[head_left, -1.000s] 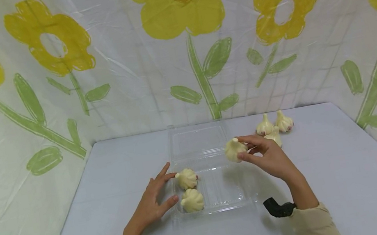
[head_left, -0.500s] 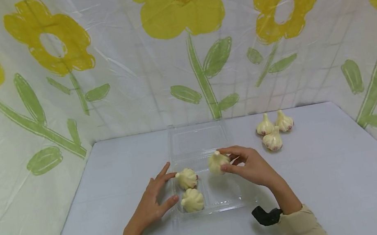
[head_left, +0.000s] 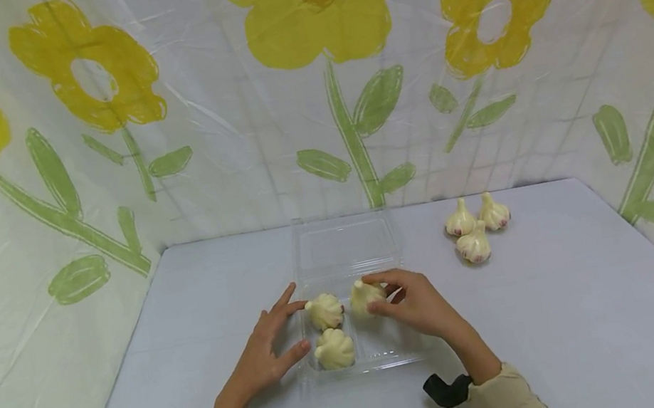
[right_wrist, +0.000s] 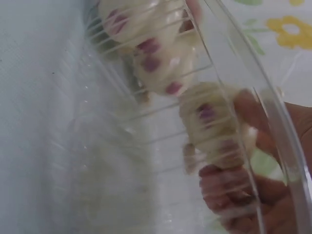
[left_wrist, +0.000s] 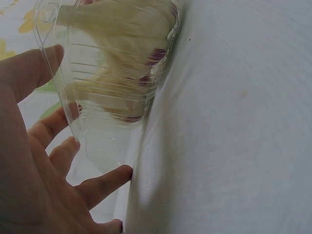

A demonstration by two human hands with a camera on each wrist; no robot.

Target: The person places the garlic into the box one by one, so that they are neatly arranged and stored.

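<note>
A clear plastic clamshell container (head_left: 393, 350) lies with its lid open on the table. Two garlic bulbs (head_left: 334, 349) sit along its left side, one behind the other. My right hand (head_left: 418, 305) pinches another garlic bulb (head_left: 364, 301) between thumb and fingers, over the back part of the container beside the rear bulb. The right wrist view shows this held bulb (right_wrist: 207, 114) through the clear wall. My left hand (head_left: 264, 353) has its fingers spread at the container's left edge; in the left wrist view the thumb (left_wrist: 41, 68) touches the rim.
Three more garlic bulbs (head_left: 473, 244) stand grouped at the table's back right. The transparent lid (head_left: 342, 241) lies folded back toward the far edge. A white sheet with painted yellow flowers (head_left: 323, 9) hangs behind the white table (head_left: 578, 306).
My right hand has carried the garlic bulb left and toward me, from the container's right side to beside the rear bulb. The left hand has stayed in place.
</note>
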